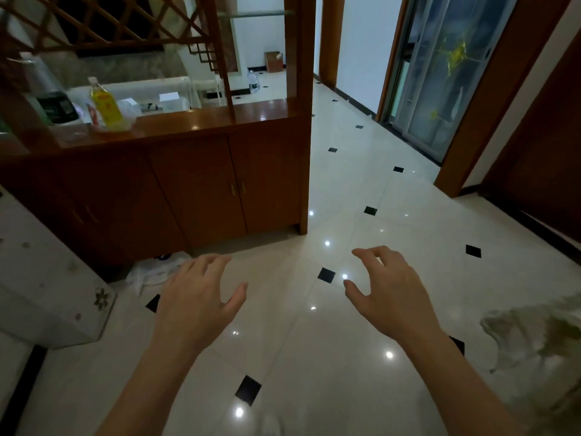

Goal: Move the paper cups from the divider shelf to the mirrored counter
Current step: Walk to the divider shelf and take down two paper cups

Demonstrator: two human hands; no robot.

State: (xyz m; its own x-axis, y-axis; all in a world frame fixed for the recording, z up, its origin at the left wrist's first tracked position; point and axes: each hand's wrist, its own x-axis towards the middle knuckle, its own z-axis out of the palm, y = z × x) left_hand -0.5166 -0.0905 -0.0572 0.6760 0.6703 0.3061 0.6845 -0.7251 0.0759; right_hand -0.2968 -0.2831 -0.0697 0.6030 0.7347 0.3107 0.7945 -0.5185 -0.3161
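Both arms reach out low over the glossy cream floor, which is dotted with small black diamond tiles. The left hand is palm down, fingers spread loosely, nothing in it. The right hand is also empty, fingers curled a little with the thumb apart from them, as if half cupped. Neither hand touches anything.

The wooden divider shelf stands ahead and to the left, well apart from the hands. Its lower part is a cabinet with closed doors and small metal handles. A lattice panel sits above the ledge on the left. On the ledge's left end stand a yellow bottle with a pale cap, a dark box-like item just beside it, and some clear plastic wrapping behind. Paper cups: cannot tell where they are; that corner is blurred and no cup shape reads clearly. The mirrored counter is not identifiable either.

Through the divider's opening a white room shows, with a water bottle and a cardboard box on its floor. A white crumpled bag lies on the floor at the cabinet's foot, near the left hand. A white patterned surface fills the left edge. A glass sliding door is at upper right, a blurred pale cloth at lower right.
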